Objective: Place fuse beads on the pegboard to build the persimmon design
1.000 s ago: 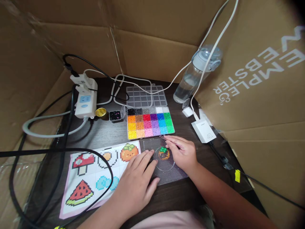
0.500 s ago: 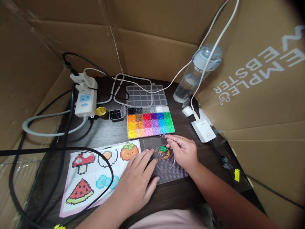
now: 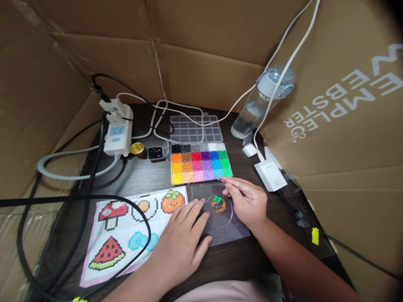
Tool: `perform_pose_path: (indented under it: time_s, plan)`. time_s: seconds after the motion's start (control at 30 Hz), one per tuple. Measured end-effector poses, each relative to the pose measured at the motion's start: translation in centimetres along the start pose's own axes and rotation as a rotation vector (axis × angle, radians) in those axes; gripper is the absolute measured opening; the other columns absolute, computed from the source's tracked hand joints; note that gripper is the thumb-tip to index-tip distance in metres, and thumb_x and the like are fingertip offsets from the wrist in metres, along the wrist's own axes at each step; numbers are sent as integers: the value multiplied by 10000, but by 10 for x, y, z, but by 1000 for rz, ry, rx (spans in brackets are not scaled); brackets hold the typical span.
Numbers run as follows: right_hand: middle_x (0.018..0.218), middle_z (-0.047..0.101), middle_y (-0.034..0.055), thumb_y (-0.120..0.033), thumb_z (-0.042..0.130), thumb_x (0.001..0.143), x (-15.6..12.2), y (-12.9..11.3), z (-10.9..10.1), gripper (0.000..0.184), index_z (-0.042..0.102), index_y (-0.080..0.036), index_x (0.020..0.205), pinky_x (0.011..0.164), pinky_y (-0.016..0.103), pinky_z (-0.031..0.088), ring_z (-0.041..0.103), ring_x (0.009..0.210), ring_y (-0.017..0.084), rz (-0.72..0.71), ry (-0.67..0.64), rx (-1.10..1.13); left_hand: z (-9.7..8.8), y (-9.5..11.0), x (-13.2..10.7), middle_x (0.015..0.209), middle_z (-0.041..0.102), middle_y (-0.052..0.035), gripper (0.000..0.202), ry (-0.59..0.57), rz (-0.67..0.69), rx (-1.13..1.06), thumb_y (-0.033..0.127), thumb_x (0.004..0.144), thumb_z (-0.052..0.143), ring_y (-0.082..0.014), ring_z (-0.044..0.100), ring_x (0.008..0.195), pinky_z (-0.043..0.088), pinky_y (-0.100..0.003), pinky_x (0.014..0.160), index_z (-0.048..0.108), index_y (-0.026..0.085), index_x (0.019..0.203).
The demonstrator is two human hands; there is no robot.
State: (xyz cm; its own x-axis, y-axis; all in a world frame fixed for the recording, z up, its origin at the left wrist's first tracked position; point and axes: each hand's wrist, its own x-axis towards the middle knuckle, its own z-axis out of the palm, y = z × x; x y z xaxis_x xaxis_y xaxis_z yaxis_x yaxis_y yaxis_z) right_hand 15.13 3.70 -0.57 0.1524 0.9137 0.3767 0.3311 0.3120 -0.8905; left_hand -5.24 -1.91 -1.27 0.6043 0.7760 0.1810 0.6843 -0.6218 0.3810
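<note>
Pinching tweezers (image 3: 220, 179) in the right hand (image 3: 250, 202), resting the left hand (image 3: 184, 230) on the pegboard (image 3: 225, 236), lower centre; could scatter the bead figure (image 3: 218, 205) by jolting it.

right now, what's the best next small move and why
Perhaps take the tweezers in the right grip, poised near the front edge of the bead case, to the orange beads: the persimmon on the pegboard seems to have dark gaps.

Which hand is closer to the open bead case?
The right hand, just off the near right corner of the bead case. The left hand lies farther away, over the left edge of the pegboard.
</note>
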Motion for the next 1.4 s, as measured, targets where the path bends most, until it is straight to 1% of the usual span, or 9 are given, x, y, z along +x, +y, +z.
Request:
perform_pose_path:
  time_s: [0.1, 0.23, 0.33, 0.4, 0.5, 0.6, 0.73, 1.07, 1.4]
  plan:
    - [901, 784, 68, -170, 674, 843, 5, 0, 7, 182, 797, -230, 963, 538, 290, 625, 709, 566, 150, 28, 17, 26, 0, 0, 0, 1479, 464, -151, 383, -8, 0, 3, 244, 915, 574, -337, 450, 1331, 411, -541, 1072, 570, 154, 1287]
    - [741, 765, 54, -245, 697, 838, 10, 0, 12, 153, 799, -191, 938, 525, 262, 616, 697, 544, 144, 259, -32, 89, -1, 0, -1, 1476, 467, -152, 387, -7, 1, 3, 243, 912, 578, -338, 450, 1331, 410, -543, 1072, 570, 154, 1288]
    - [646, 739, 35, -288, 713, 838, 12, 0, 10, 180, 792, -171, 950, 535, 246, 605, 678, 531, 132, 371, -9, 162, 0, 0, 0, 1474, 469, -150, 393, -8, 2, 1, 244, 911, 580, -334, 452, 1331, 414, -535, 1071, 568, 156, 1293]
    - [708, 764, 52, -319, 730, 829, 13, 2, 8, 195, 784, -164, 934, 515, 242, 592, 662, 519, 121, 435, 15, 261, 0, 0, 1, 1474, 471, -149, 393, -8, 1, 4, 244, 912, 579, -333, 453, 1330, 415, -531, 1070, 568, 156, 1294]
    - [868, 791, 101, -338, 778, 782, 17, 5, 8, 229, 763, -142, 900, 479, 232, 575, 637, 505, 102, 574, 44, 443, 0, -1, 2, 1475, 471, -152, 391, -5, -2, 6, 243, 913, 573, -336, 456, 1328, 415, -537, 1067, 568, 155, 1294]
    - [895, 791, 118, -312, 826, 725, 22, 8, 9, 252, 748, -120, 867, 483, 205, 580, 641, 510, 89, 676, 87, 541, 0, 0, 2, 1478, 468, -152, 390, -11, -4, 4, 247, 914, 568, -338, 455, 1329, 413, -542, 1067, 568, 159, 1294]
    - [864, 790, 110, -292, 841, 708, 26, 10, 12, 251, 743, -111, 851, 500, 188, 599, 664, 527, 92, 715, 121, 570, 0, 0, 1, 1474, 475, -145, 379, -4, -6, -6, 245, 915, 567, -334, 460, 1328, 411, -532, 1072, 573, 167, 1286]
    - [838, 786, 113, -273, 838, 712, 26, 10, 14, 250, 731, -96, 852, 500, 174, 599, 666, 523, 91, 728, 167, 556, 0, 0, 1, 1479, 466, -153, 385, -13, -3, -8, 243, 914, 574, -344, 452, 1331, 407, -545, 1070, 572, 153, 1289]
    - [826, 783, 102, -284, 832, 722, 25, 12, 12, 234, 733, -108, 841, 494, 182, 602, 667, 523, 95, 700, 180, 551, 1, 0, 1, 1478, 471, -147, 385, 0, -8, -16, 249, 914, 573, -342, 459, 1329, 405, -541, 1073, 573, 163, 1290]
